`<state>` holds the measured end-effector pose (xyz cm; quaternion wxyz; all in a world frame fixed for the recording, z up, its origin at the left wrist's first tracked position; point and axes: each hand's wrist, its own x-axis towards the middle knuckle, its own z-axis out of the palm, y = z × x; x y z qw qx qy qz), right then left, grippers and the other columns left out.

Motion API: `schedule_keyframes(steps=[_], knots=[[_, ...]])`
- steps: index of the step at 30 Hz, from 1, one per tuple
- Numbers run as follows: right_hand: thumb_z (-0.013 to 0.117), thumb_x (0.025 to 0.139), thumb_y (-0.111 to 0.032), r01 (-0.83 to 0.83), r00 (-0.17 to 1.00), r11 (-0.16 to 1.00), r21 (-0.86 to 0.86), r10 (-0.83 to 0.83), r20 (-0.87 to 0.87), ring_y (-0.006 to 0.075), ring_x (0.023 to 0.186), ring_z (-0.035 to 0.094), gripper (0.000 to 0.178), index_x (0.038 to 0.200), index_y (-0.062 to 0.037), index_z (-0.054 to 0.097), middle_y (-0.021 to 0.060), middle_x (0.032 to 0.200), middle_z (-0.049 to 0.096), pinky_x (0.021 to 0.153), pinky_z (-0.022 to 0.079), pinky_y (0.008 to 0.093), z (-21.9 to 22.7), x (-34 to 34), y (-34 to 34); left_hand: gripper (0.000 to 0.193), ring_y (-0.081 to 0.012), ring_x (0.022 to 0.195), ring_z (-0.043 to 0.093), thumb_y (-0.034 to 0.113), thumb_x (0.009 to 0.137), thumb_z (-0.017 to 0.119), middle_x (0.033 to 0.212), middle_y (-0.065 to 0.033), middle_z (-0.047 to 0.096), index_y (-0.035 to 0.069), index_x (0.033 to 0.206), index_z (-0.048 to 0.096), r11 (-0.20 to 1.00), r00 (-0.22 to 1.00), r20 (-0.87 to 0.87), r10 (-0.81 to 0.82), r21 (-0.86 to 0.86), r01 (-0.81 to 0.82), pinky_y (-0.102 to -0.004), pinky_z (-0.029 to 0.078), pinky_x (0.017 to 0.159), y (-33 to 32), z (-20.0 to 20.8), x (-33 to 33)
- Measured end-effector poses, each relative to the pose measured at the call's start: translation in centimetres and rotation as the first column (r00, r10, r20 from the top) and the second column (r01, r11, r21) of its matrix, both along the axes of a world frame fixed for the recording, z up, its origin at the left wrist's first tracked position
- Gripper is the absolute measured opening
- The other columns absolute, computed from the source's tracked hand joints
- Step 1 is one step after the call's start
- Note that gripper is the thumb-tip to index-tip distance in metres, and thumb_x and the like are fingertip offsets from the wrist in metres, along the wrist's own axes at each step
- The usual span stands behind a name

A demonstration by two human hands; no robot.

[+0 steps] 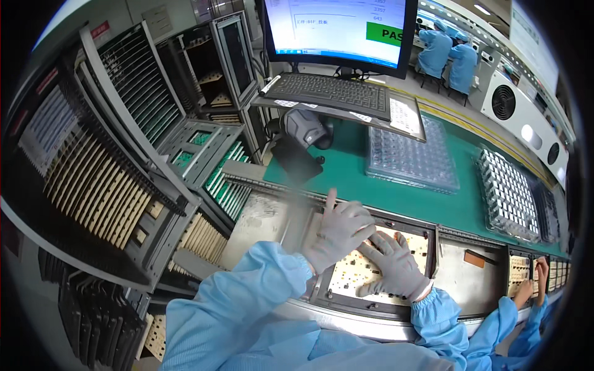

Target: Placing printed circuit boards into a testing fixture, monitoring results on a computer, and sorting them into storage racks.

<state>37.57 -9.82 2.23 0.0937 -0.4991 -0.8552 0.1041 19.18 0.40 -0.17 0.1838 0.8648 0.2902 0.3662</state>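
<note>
A cream panel dotted with small dark parts [350, 277] lies flat in a dark rectangular frame [356, 302] on the metal track in front of me. Over the panel's far left part is my left hand [339, 236], in a grey glove, its fingers stretched toward the right and its thumb side raised. My right hand [399, 270], gloved too, spreads its fingers over the middle of the panel. The fingertips of both hands come close together, and neither hand visibly grips anything. Part of the panel is hidden beneath them.
Racks of cream boards [102, 188] stand at the left. Beyond the track, a green mat [346, 164] carries a handheld scanner [304, 128], clear plastic trays [411, 154] and a tray of silvery parts [507, 195]. A monitor [337, 31] and keyboard [331, 93] sit above. A co-worker's hands [533, 281] work at the right.
</note>
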Motion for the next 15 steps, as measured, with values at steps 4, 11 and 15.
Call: schedule_keyframes(steps=[4,11,15], knots=[[0.069,0.059,-0.073,-0.003,0.999,1.0,0.02,0.003,-0.034,0.0364,0.126,0.045,0.1,0.135,-0.0114,0.051,0.0202,0.134,0.047,0.107,0.025,0.0594,-1.0,0.0,-0.5,0.034,-0.0316,0.111,0.051,0.025,0.077,0.071,0.108,-0.0091,0.059,0.012,0.107,0.062,0.99,0.985,0.119,0.128,0.041,-0.134,-0.0539,0.025,0.108,1.4,-2.3,-1.1],[0.072,0.081,-0.03,0.519,0.761,0.854,-0.031,-0.478,-0.44,0.0323,0.13,0.045,0.062,0.132,-0.0019,0.051,0.0163,0.137,0.05,0.107,0.037,0.0378,2.0,4.8,-2.5,0.021,-0.0325,0.125,0.044,0.02,0.078,0.067,0.119,-0.0103,0.058,0.015,0.098,0.069,0.964,0.963,-0.059,0.262,0.066,-0.258,-0.0566,0.018,0.112,4.4,-3.4,-2.0],[0.065,0.087,-0.017,0.613,0.707,0.789,-0.045,-0.573,-0.416,0.0286,0.132,0.044,0.055,0.137,-0.0017,0.046,0.0173,0.143,0.044,0.105,0.038,0.0335,0.2,5.2,-6.4,0.02,-0.0339,0.125,0.044,0.019,0.078,0.067,0.12,-0.0113,0.058,0.015,0.097,0.069,0.971,0.971,-0.028,0.236,0.044,-0.235,-0.0572,0.018,0.112,3.6,-3.7,-2.1]])
